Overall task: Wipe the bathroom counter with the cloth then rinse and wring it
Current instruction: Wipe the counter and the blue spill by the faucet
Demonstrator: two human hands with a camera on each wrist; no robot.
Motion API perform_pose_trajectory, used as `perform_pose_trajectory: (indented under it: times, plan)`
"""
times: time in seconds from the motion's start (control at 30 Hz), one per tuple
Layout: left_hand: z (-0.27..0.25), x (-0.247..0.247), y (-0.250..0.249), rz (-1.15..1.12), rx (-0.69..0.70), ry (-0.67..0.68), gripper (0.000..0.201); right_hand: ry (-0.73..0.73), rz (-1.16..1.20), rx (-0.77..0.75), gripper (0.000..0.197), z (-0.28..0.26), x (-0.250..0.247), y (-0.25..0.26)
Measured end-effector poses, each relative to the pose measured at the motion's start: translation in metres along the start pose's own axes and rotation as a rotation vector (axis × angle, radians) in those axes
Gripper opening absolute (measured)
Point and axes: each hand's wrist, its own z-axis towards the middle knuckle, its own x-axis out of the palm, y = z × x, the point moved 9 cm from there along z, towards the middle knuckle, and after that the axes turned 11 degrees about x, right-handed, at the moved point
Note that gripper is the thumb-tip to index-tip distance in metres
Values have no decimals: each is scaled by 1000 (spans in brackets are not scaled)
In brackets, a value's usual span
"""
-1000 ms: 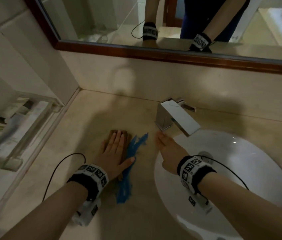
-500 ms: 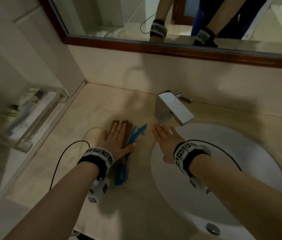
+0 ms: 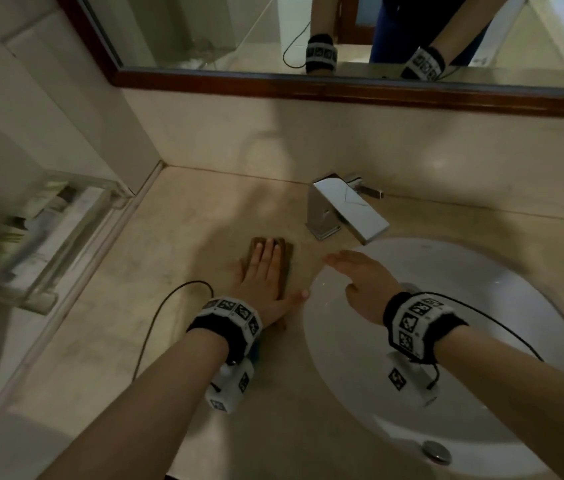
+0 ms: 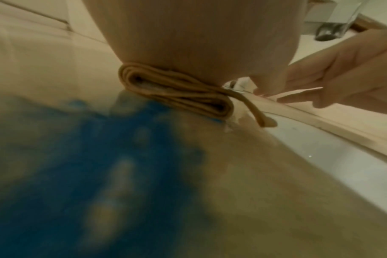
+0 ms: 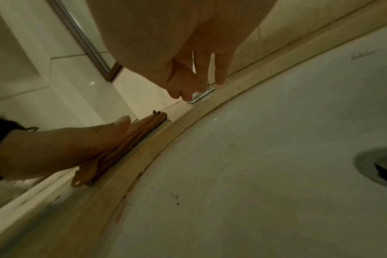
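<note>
A folded brown cloth (image 3: 286, 263) lies on the beige counter (image 3: 187, 258), left of the sink. My left hand (image 3: 264, 271) presses flat on it with straight fingers, thumb out toward the basin. In the left wrist view the cloth (image 4: 177, 94) shows its folded edge under my palm, with a blue smear (image 4: 95, 157) on the counter behind it. My right hand (image 3: 360, 273) hovers open over the sink's left rim, holding nothing. The right wrist view shows my left hand (image 5: 66, 144) on the cloth (image 5: 126, 141) beside the basin rim.
A square chrome faucet (image 3: 342, 209) stands behind the white sink (image 3: 481, 306); its drain (image 3: 436, 452) is at the near side. A glass shelf (image 3: 52, 244) with toiletries juts from the left wall. A wood-framed mirror (image 3: 308, 84) runs above. A black cable (image 3: 159, 327) trails over the counter.
My left hand has slid the cloth right, over the blue smear that showed beside it before. My right hand has shifted slightly right, over the basin rim.
</note>
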Motion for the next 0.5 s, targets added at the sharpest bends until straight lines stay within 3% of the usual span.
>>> perform_pose_trajectory:
  times: [0.17, 0.5]
  plan:
    - [4, 11, -24, -1, 26, 12, 108, -97, 69, 53, 54, -3, -12, -16]
    - [-1, 17, -65, 75, 29, -4, 100, -43, 33, 132, 41, -16, -8, -39]
